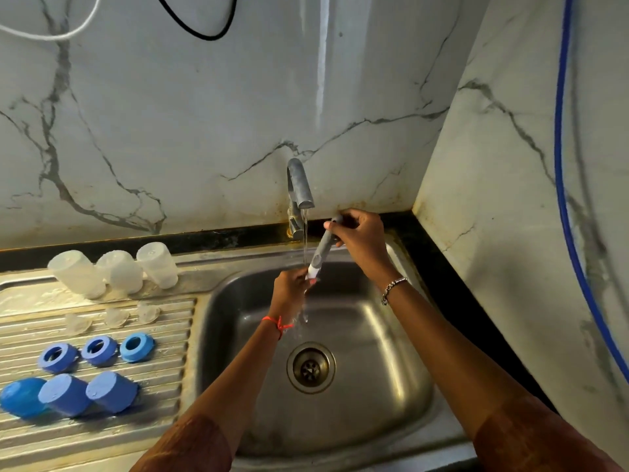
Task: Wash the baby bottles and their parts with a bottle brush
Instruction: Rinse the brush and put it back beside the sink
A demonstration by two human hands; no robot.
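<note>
My right hand (360,238) grips the upper end of the grey bottle brush handle (322,249) beside the running tap (299,185). My left hand (289,294) is curled round the brush's lower end under the water stream, hiding the bristles. Three clear bottles (114,270) stand upside down on the drainboard's far edge. In front of them lie three clear nipples (114,316), then three blue rings (98,350), then three blue caps (64,395).
The steel sink (391,352) with its drain (310,367) lies below my hands. A ribbed drainboard (163,379) is at the left. Marble walls close in behind and at the right, where a blue hose (561,185) hangs.
</note>
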